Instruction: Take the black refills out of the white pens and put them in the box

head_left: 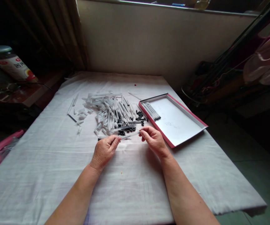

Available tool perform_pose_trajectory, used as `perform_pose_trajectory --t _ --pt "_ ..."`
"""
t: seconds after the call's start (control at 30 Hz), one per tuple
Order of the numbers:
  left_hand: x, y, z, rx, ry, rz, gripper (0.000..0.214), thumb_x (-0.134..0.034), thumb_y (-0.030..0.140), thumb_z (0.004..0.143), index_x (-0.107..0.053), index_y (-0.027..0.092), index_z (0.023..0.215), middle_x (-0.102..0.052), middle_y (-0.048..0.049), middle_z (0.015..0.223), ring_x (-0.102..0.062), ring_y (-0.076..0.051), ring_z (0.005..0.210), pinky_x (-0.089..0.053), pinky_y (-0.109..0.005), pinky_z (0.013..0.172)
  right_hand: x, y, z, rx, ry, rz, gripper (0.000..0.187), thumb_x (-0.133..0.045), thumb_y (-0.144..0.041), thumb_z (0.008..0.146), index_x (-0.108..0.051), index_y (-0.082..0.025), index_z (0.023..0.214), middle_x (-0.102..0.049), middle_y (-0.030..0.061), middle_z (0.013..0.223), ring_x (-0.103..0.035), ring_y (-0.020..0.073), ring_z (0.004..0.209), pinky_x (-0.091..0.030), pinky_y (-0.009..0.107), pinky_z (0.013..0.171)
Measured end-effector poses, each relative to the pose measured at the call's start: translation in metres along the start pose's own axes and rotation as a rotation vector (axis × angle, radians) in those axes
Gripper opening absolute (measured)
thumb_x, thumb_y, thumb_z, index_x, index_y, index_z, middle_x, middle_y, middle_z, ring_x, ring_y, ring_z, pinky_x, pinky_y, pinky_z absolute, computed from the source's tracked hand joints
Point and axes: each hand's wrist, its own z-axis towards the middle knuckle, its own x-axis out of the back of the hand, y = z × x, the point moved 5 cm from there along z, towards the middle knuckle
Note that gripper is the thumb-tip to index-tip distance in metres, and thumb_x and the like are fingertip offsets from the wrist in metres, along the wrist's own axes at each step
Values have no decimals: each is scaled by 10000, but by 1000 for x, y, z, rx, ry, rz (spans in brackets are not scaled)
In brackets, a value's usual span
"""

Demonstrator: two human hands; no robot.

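Observation:
Between my two hands runs a thin translucent pen barrel (129, 136), held level over the cloth. My left hand (105, 150) pinches its left end, and my right hand (154, 140) grips the other end with thumb and fingers. Just beyond them lies a heap of clear pen parts (111, 109), with dark refills (127, 126) across its front. Small black plugs (139, 115) are scattered at the heap's right side. In a shallow red-edged box lid (182, 120) to the right, several assembled pens (152, 111) rest side by side.
A white cloth (121, 187) covers the table. Loose clear tubes (72, 104) lie at the left, and a small red piece (135, 85) sits near the far edge. A labelled jar (15, 64) stands on a side surface; a pink object (2, 150) is by the left edge.

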Motion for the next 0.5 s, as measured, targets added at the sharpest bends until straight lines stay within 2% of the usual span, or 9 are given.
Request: perform_pose_trajectory --t 0.13,0.3,0.4,0.47,0.5 --pt "0 -1 2 17 59 -85 291 -551 442 856 -671 189 776 -673 -1 681 -607 -141 633 -439 -227 629 -1 4 1 -16 16 -11 359 -643 -536 791 -615 -178 783 -642 19 664 -543 117 526 -481 254 512" --pt "-2 -4 2 12 91 -130 233 -597 413 842 -672 194 811 -688 -11 734 -605 -143 641 -453 -239 636 0 9 2 -4 20 -45 339 -611 -513 830 -628 -176 800 -668 32 688 -585 135 558 -504 267 543" --pt "-3 -5 2 4 77 -131 215 -616 402 835 -670 196 804 -685 -8 730 -596 -137 619 -459 -238 620 0 2 -1 106 6 -186 289 -601 -439 865 -664 -189 995 -725 90 960 -670 187 784 -540 306 671" --pt "-5 -4 1 -18 65 -129 198 -630 390 829 -672 198 808 -691 -11 746 -602 -138 628 -470 -239 629 -6 -5 -4 231 -35 -335 339 -637 -382 859 -649 -226 1159 -695 104 1164 -660 219 977 -534 352 810" --pt "-6 -4 0 -32 58 -130 189 -636 384 826 -675 199 817 -696 -15 759 -609 -140 639 -476 -240 636 -10 -8 -6 294 -71 -412 355 -657 -360 852 -649 -243 1188 -689 99 1193 -648 229 1024 -518 373 868"
